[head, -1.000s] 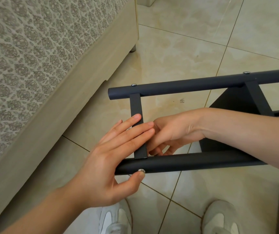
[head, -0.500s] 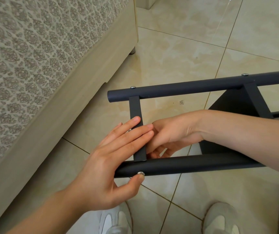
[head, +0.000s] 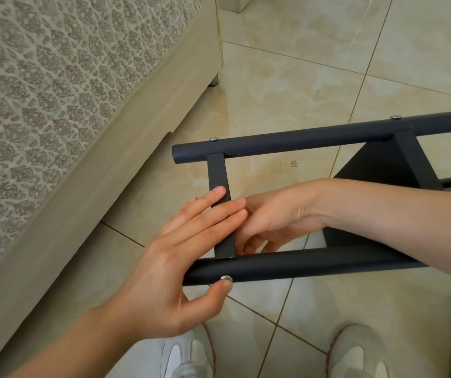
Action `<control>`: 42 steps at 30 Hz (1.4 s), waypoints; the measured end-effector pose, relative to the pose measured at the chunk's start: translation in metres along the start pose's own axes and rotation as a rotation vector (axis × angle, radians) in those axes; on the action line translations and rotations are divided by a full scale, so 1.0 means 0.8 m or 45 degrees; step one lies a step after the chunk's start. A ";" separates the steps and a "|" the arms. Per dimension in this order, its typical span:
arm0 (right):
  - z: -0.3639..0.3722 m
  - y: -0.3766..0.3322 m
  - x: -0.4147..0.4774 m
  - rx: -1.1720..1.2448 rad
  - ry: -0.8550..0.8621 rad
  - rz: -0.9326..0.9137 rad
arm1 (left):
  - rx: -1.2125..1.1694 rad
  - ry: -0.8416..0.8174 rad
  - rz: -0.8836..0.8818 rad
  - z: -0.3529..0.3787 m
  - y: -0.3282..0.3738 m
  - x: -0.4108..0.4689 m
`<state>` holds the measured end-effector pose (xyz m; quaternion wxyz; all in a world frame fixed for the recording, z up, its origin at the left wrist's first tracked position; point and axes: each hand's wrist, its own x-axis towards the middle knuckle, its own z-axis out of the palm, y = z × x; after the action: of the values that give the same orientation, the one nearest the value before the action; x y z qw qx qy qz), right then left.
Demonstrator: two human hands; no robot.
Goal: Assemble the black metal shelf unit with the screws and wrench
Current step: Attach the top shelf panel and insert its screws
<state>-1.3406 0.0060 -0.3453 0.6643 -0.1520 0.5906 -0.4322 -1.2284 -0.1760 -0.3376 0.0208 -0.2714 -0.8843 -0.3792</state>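
A person stands over a black metal shelf frame (head: 369,170) lying on its side above a tiled floor (head: 287,85), beside a patterned bed (head: 55,105). Its long axis runs left to right across the view, with the tube ends pointing left toward the bed. A flat crossbar (head: 217,173) joins the far tube (head: 300,139) to the near tube (head: 314,264).

The left hand (head: 169,268) has a wide grip: its fingers lie straight across the crossbar, and its thumb tip presses a silver screw (head: 226,277) in the near tube. The right hand (head: 273,222) reaches between the tubes, fingers curled behind the crossbar's lower end. Whether its grip holds anything cannot be told.

The step appears to be seating this screw. It likely goes best with the crossbar held square, the thumb steady on the head, and the thread started by hand before the wrench.
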 end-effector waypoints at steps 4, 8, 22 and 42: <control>-0.002 -0.001 -0.004 0.025 -0.011 -0.039 | 0.006 -0.005 0.006 0.000 0.000 0.000; -0.003 -0.003 -0.007 -0.006 -0.007 -0.017 | 0.007 -0.001 0.005 0.000 0.000 0.000; 0.001 -0.001 -0.006 -0.017 0.020 -0.032 | 0.001 0.001 0.015 -0.001 0.000 0.000; 0.000 -0.005 -0.012 -0.027 0.062 -0.005 | -0.003 0.002 0.021 0.000 -0.001 0.001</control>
<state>-1.3418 0.0109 -0.3361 0.6471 -0.1496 0.6107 -0.4311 -1.2297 -0.1758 -0.3379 0.0241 -0.2784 -0.8816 -0.3803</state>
